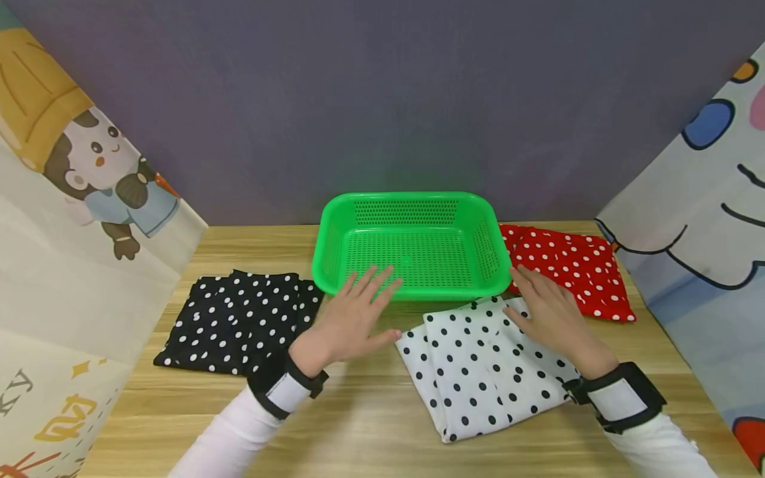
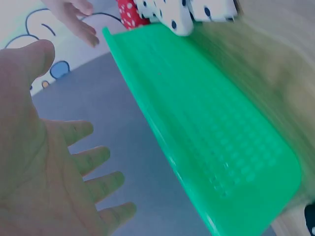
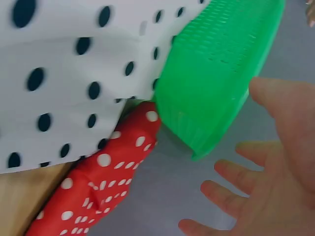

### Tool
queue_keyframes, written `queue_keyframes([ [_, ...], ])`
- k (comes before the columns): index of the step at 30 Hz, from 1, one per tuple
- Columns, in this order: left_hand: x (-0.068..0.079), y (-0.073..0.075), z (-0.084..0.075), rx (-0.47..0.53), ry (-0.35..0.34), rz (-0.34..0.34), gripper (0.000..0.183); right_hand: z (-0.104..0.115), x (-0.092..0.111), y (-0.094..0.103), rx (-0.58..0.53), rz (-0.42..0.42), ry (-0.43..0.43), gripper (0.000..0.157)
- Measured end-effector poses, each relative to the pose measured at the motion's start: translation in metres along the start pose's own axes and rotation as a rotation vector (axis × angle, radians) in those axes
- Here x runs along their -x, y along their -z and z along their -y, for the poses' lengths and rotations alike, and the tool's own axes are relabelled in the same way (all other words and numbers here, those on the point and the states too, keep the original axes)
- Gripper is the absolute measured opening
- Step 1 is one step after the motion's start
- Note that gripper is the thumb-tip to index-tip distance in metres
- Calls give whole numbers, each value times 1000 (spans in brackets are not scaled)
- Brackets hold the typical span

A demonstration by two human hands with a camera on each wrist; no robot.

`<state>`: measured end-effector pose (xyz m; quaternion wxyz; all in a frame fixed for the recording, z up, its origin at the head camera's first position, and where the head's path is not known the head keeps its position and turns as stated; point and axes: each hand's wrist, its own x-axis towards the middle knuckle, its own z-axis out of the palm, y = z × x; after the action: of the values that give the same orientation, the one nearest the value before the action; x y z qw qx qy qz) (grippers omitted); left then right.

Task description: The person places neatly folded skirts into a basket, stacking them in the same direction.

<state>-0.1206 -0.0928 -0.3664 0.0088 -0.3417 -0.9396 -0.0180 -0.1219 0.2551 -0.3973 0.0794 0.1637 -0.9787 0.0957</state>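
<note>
A green plastic basket [image 1: 412, 255] with perforated sides stands at the back of the table, nothing visible inside it. My left hand [image 1: 352, 322], fingers spread and straight, is over the basket's near left edge and holds nothing. To its left lies a folded black cloth with white dots [image 1: 239, 325]. My right hand [image 1: 550, 318] is spread above a folded white cloth with black dots [image 1: 478, 372], its fingertips near the basket's right corner. Behind that hand a folded red cloth with white dots [image 1: 568, 265] lies beside the basket. Both palms look bare in the wrist views.
The wooden tabletop [image 1: 358, 431] carries all the cloths. A dark grey wall [image 1: 406, 99] rises right behind the basket. Printed cartoon panels stand at the left [image 1: 72, 265] and at the right [image 1: 687, 232].
</note>
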Motion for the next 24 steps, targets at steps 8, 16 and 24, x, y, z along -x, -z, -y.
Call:
queue_keyframes([
  [8,3,-13,-27,42,-71,10,81,-9,16,-11,8,21,-35,71],
  [16,0,-36,-49,43,-102,-45,82,-17,32,-23,-2,6,-34,71],
  [24,-2,-61,-69,-24,-136,-51,79,-24,43,-32,-35,36,-44,71],
])
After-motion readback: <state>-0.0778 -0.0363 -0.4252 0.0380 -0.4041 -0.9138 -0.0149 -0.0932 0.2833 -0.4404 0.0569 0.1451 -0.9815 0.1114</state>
